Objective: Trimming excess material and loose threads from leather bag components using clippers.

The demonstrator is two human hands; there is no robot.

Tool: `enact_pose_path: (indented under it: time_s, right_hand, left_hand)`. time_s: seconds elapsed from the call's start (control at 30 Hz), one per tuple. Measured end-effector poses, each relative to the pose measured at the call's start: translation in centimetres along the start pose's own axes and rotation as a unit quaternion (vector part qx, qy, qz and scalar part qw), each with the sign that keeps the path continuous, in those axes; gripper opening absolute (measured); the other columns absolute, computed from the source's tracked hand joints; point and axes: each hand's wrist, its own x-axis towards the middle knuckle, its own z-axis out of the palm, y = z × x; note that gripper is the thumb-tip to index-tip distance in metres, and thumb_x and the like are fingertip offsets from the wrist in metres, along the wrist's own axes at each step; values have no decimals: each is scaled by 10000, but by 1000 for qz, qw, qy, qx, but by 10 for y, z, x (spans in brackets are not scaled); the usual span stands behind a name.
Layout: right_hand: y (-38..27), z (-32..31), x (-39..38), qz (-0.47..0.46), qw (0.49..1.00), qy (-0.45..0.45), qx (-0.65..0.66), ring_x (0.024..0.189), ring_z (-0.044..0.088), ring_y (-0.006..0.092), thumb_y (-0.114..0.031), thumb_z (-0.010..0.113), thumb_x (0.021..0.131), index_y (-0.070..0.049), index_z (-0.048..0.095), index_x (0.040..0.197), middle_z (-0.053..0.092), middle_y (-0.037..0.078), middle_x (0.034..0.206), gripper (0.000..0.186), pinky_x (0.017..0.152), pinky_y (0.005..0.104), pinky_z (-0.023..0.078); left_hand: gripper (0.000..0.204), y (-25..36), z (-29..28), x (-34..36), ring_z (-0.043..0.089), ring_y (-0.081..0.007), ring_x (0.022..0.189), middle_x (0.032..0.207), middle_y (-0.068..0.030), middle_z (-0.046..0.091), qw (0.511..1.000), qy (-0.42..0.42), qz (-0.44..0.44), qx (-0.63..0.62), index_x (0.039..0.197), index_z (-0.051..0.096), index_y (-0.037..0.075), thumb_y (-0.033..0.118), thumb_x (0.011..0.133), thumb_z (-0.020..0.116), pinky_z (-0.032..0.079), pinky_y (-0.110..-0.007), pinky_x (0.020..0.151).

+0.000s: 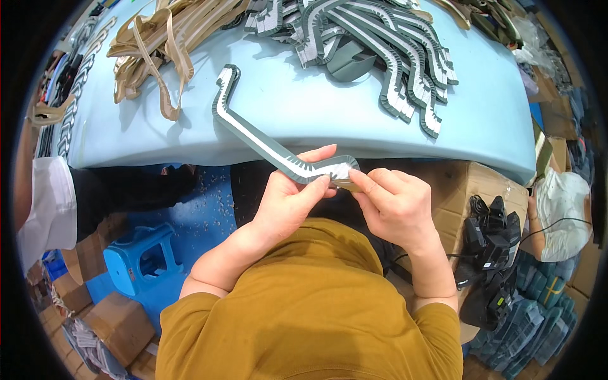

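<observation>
A long grey-green strip (259, 140) with a white middle band, notched edge and bent ends slants from the pale blue tabletop (152, 136) toward me. My left hand (288, 199) grips it near its lower end, thumb pressed on top and fingers underneath. My right hand (396, 206) pinches that same end, with a small tannish piece (342, 185) showing under its fingertips. Beyond them, a heap of similar grey-and-white strips (411, 76) lies at the back right and tan strips (149, 44) lie at the back left.
A person in white and black (47, 202) is at the left, near a blue plastic stool (136, 256). A cardboard box (449, 183) with black devices and cables (491, 247) is beside my right arm. Another person in white (557, 218) and stacked bundles (532, 304) are further right.
</observation>
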Motion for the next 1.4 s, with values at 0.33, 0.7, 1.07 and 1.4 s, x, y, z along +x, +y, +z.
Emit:
enact_pose_path:
  time_s: [0.33,0.7,1.07,1.4]
  right_hand:
    - [1,2,-9,89,975,78,190,542,560,161,5,695,646,-55,648,994,597,81,754,356,485,242,455]
    - [18,4,-19,94,977,94,166,562,581,155,15,693,660,-46,652,974,615,72,752,323,486,237,462]
    - [21,-8,-8,42,994,42,88,608,597,202,-30,712,602,-67,651,925,613,60,737,331,533,271,480]
    - [23,-12,-8,22,994,29,107,578,574,186,20,694,617,-48,656,952,603,69,728,345,504,260,447]
  left_hand:
    - [389,1,-6,4,583,-108,867,1029,-80,597,995,5,-46,-93,1220,469,13,64,848,570,498,-235,758]
    - [402,0,-14,2,609,-158,852,1011,-110,603,986,21,-60,-152,1215,439,8,35,830,552,508,-264,735]
    - [360,-1,-10,-2,591,-94,771,918,-65,616,995,35,-33,-91,1174,506,10,52,827,592,504,-216,715]
    - [352,-3,-11,-1,578,-92,751,897,-57,614,997,31,-33,-70,1163,522,9,44,819,587,492,-216,703]
